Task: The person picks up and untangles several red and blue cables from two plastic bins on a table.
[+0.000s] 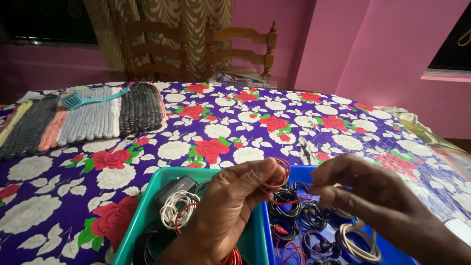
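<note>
I am pinching a thin red cable [277, 182] between the fingers of my left hand [230, 203], closed around its small loop, while my right hand [365, 194] is curling half shut at three o'clock from it, gripping the strand that is running roughly level between the two. The loop is hanging over the seam between the teal tray [142, 216] and the blue tray [301, 172] on the flowered desk [255, 122], nearer my left hand.

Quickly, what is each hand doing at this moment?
Left hand: closed, pinching a coil of the red cable.
Right hand: closed, pinching the same red cable.
</note>
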